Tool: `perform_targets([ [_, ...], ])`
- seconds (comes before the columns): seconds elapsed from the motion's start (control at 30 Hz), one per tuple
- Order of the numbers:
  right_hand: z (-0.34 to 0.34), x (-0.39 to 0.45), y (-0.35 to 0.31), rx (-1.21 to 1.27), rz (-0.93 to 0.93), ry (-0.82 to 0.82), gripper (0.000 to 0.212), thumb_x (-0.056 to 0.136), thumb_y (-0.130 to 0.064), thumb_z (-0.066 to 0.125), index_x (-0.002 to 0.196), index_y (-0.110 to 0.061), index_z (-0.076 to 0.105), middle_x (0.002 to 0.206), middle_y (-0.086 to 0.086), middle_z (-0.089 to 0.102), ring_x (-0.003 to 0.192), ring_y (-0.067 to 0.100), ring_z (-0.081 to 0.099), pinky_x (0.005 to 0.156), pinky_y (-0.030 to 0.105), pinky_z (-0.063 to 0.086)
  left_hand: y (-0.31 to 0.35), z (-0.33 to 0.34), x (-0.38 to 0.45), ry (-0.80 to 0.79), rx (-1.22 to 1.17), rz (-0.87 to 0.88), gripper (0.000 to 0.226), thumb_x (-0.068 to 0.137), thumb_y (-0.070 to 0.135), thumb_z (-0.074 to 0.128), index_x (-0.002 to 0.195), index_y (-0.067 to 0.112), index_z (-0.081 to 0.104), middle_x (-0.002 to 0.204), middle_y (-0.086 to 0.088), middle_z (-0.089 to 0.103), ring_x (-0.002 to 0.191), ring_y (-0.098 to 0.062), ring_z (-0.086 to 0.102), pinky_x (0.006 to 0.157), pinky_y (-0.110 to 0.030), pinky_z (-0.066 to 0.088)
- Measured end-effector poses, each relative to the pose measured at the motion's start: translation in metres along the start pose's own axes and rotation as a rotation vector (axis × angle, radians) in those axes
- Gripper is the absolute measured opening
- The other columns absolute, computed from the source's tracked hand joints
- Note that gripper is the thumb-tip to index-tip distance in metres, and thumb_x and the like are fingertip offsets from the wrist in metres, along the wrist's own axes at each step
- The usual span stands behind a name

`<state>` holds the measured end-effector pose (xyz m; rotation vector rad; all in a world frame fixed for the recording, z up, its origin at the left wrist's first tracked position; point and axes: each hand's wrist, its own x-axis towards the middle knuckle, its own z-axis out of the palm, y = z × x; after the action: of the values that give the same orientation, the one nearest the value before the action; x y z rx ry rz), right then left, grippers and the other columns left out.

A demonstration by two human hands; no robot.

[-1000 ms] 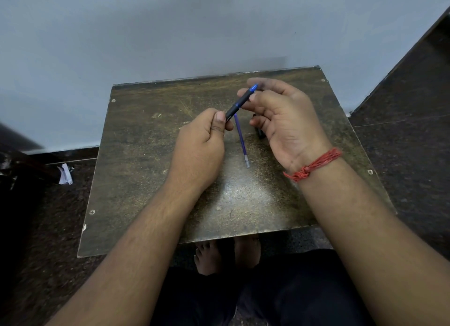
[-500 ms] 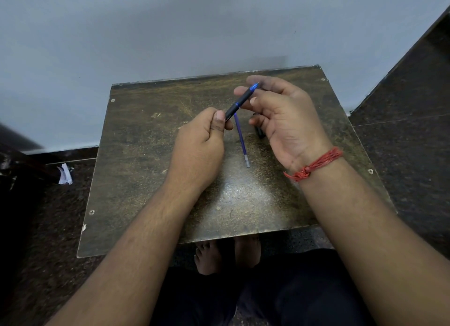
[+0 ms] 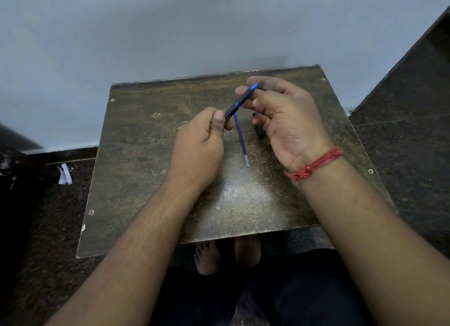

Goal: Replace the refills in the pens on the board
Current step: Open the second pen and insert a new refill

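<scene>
Above the worn brown tabletop (image 3: 146, 179), in the head view, both hands share one pen (image 3: 239, 102), held slanted with its blue end up and away. The left hand (image 3: 199, 145) has its grip curled tight, thumb and fingers pinching the pen's dark lower end. The right hand (image 3: 285, 116) pinches the blue upper end between thumb and fingertips, its other fingers loosely bent. A purple refill (image 3: 241, 140) lies on the tabletop between the two hands, just under the pen. A dark pen part (image 3: 260, 131) rests beside the right palm.
</scene>
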<state>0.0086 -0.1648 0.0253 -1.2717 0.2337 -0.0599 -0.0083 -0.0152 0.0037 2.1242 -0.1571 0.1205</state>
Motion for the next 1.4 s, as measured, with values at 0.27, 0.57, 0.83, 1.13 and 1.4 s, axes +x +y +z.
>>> perform_targets([
  [0.27, 0.0006, 0.0027, 0.0074, -0.160, -0.062, 0.074, 0.012, 0.088, -0.022, 0.074, 0.084, -0.019, 0.064, 0.076, -0.003, 0.067, 0.066, 0.009, 0.061, 0.050, 0.024, 0.039, -0.0013, 0.0013, 0.0008, 0.010, -0.008, 0.012, 0.034, 0.103, 0.036, 0.037, 0.087, 0.020, 0.063, 0.061, 0.005, 0.047, 0.053, -0.007, 0.040, 0.053, -0.035, 0.037],
  [0.57, 0.0014, 0.0000, -0.0007, -0.002, -0.005, 0.002, 0.026, 0.089, 0.003, 0.056, 0.111, -0.008, 0.065, 0.102, 0.010, 0.077, 0.089, 0.016, 0.070, 0.063, 0.025, 0.049, -0.0010, 0.0011, 0.0010, 0.011, -0.003, 0.011, 0.034, 0.104, 0.033, 0.038, 0.086, 0.020, 0.063, 0.060, 0.006, 0.046, 0.053, -0.007, 0.040, 0.052, -0.035, 0.035],
  [0.83, 0.0012, 0.0024, 0.0066, -0.188, -0.076, 0.065, 0.011, 0.089, -0.021, 0.073, 0.084, -0.019, 0.064, 0.073, -0.005, 0.068, 0.065, 0.008, 0.063, 0.052, 0.025, 0.041, 0.0000, 0.0017, 0.0002, 0.001, -0.008, 0.017, 0.033, 0.103, 0.035, 0.037, 0.086, 0.022, 0.063, 0.061, 0.004, 0.047, 0.053, -0.007, 0.040, 0.053, -0.037, 0.037],
  [1.13, 0.0026, -0.0014, -0.0011, -0.038, -0.018, 0.013, 0.023, 0.089, 0.002, 0.057, 0.109, -0.007, 0.063, 0.101, 0.013, 0.076, 0.087, 0.018, 0.069, 0.064, 0.027, 0.050, -0.0001, 0.0018, 0.0002, -0.002, -0.015, 0.006, 0.032, 0.104, 0.033, 0.038, 0.087, 0.022, 0.063, 0.060, 0.007, 0.046, 0.051, -0.005, 0.039, 0.050, -0.031, 0.032],
  [1.4, 0.0005, 0.0018, 0.0053, -0.187, -0.072, 0.047, 0.003, 0.090, -0.014, 0.069, 0.089, -0.016, 0.067, 0.075, -0.004, 0.072, 0.072, 0.011, 0.066, 0.058, 0.027, 0.044, -0.0003, 0.0013, 0.0001, -0.011, -0.015, -0.002, 0.033, 0.104, 0.033, 0.038, 0.088, 0.021, 0.063, 0.062, 0.004, 0.047, 0.053, -0.006, 0.040, 0.050, -0.029, 0.031],
])
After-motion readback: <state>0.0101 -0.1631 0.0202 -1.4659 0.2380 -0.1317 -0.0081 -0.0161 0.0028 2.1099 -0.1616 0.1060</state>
